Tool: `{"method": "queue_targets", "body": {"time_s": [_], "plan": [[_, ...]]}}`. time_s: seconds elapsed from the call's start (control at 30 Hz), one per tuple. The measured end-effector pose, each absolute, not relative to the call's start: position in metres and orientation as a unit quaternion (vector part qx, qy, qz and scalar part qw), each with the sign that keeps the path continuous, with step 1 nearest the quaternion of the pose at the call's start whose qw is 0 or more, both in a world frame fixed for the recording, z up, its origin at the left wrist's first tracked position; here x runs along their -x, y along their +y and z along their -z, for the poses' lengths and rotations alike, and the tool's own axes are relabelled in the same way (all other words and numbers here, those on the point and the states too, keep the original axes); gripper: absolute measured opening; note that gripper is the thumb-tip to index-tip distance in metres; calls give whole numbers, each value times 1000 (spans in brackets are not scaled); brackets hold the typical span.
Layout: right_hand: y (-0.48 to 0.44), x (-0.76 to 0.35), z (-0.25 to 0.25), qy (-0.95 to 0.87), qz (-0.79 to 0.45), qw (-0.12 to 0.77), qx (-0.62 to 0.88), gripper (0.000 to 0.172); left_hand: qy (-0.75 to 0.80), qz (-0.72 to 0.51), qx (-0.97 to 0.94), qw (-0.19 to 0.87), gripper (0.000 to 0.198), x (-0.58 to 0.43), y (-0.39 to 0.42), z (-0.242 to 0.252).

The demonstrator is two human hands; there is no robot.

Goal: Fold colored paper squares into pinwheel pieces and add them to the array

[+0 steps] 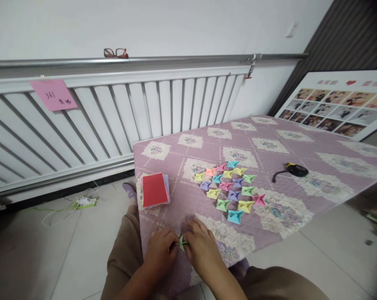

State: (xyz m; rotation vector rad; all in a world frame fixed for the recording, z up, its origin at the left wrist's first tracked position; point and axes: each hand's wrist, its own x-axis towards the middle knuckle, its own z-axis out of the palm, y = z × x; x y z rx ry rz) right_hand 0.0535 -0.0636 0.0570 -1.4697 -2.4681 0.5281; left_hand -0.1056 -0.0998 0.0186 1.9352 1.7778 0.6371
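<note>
A small green folded paper (182,243) sits between my two hands at the near edge of the table. My left hand (162,249) pinches its left side, and my right hand (202,246) grips its right side; the fingertips cover much of it. Beyond my left hand lies a stack of paper sheets (155,190) with a red one on top. To the right of the stack, several folded paper pieces (226,186) in yellow, green, blue, pink and purple stand in rough rows.
The purple floral tablecloth (179,162) covers the table. A black and yellow object with a strap (296,169) lies on the right side. Behind stands a white radiator (172,100) bearing a pink note (54,95); glasses (116,53) rest on the pipe. A power strip (86,202) is on the floor.
</note>
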Motion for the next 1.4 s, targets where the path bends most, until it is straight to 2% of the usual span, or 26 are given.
{"method": "queue_targets", "body": {"time_s": [0.1,0.2,0.53,0.7,0.87,1.1,1.27,1.4], "plan": [[-62,-39,-68,-845,-144,13,515,29,641,-235,-696,222,17,106,-100,-20],[-60,-30,-77,-844,-120,-47,521,37,640,-233,-697,225,18,107,-101,-21],[-54,-26,-77,-849,-134,-94,503,41,652,-210,-692,230,17,106,-101,-19],[-55,-27,-70,-841,-132,-64,520,39,651,-222,-691,224,17,105,-102,-9],[-60,-33,-55,-837,-113,34,534,33,637,-211,-712,208,20,106,-100,3],[-59,-40,-18,-827,-111,125,537,31,609,-199,-743,192,17,115,-94,18],[-54,-40,3,-823,-98,148,540,24,602,-196,-753,178,15,119,-92,30],[-53,-43,-7,-824,-103,155,535,18,603,-189,-755,175,15,119,-92,32]]}}
